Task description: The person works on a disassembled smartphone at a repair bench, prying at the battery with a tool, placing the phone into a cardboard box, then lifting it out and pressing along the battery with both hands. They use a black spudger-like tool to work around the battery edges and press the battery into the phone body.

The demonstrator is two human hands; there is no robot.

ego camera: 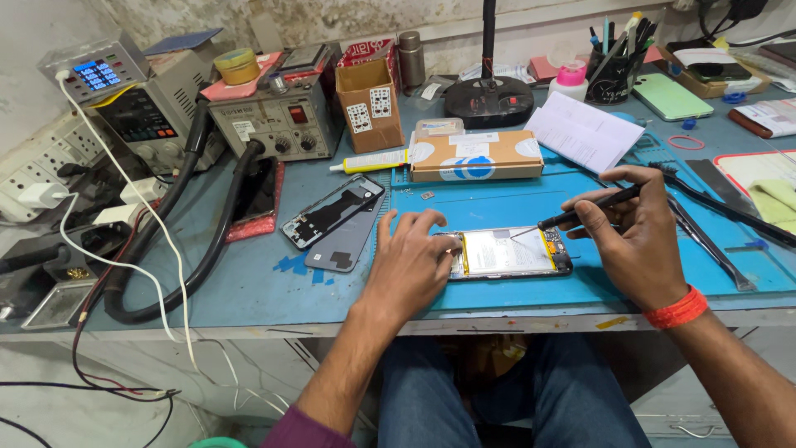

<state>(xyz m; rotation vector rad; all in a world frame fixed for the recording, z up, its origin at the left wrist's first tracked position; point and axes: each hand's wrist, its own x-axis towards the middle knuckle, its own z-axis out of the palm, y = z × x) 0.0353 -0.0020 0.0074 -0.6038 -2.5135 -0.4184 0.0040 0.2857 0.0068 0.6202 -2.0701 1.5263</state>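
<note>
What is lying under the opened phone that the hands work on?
Under the opened phone lies a blue work mat, which rests on the table. The left hand covers the phone's left end, so what lies beneath that part cannot be seen.

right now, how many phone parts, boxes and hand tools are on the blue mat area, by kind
Opened phone: 1, steadied by the left hand
Detached phone back covers: 2
Cardboard boxes: 2
Black tools: 2, a screwdriver in the right hand and tweezers lying beside it
Glue tube: 1
Total: 8
</note>
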